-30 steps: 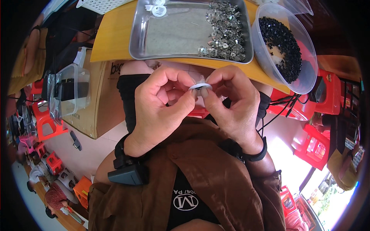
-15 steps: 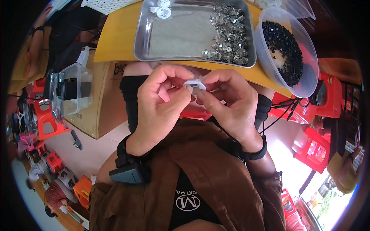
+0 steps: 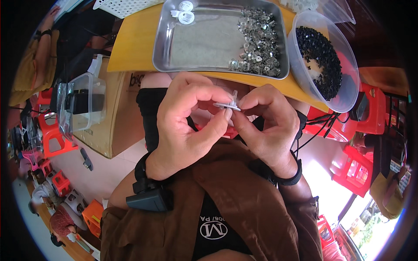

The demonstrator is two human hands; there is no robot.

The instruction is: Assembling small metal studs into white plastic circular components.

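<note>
A small white round plastic piece [image 3: 227, 106] is held in front of me, tilted nearly edge-on, with a clear bit sticking up from it. My left hand [image 3: 180, 130] pinches its left side between thumb and fingers. On its right edge, the thumb and forefinger of my right hand [image 3: 272, 124] are closed as well; fingers partly cover what lies between them. Beyond my hands, a metal tray [image 3: 156, 54] holds two similar white round pieces [image 3: 186, 17] at its far left. Many small clear plastic pieces [image 3: 260, 45] are heaped along its right side.
Right of the tray stands a translucent tub [image 3: 348, 89] with small black parts [image 3: 324, 65]. A white perforated basket [image 3: 124, 6] is at the yellow table's [image 3: 130, 45] far left. A cardboard box [image 3: 124, 117] bears a clear container [image 3: 93, 108]. Red stools [image 3: 355, 167] stand on both sides.
Both hands have shifted slightly right and nearer me with the white piece. It has turned more edge-on, and the clear bit on top now shows plainly.
</note>
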